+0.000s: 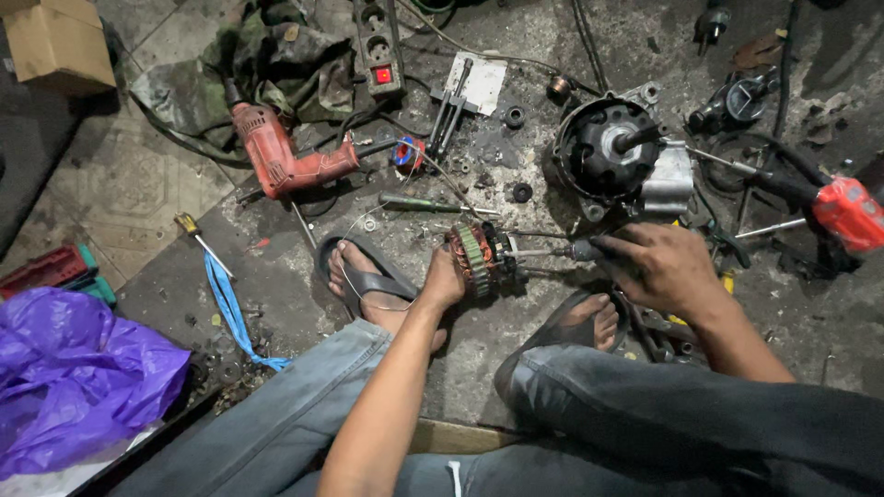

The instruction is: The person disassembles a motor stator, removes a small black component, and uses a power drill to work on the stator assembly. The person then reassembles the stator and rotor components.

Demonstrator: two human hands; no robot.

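Left hand [444,281] clasps stator [482,259] on floor between both feet, steadying it. Right hand [658,267], just right of stator, wrapped around screwdriver [575,250], tip at stator.

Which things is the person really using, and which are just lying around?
In use:
left hand
wound copper stator
right hand
screwdriver

Just lying about:
red drill
power strip
round black housing
green screwdriver
purple bag
cardboard box

Left hand [445,279] and right hand [656,265] both gripping (forearms extended).
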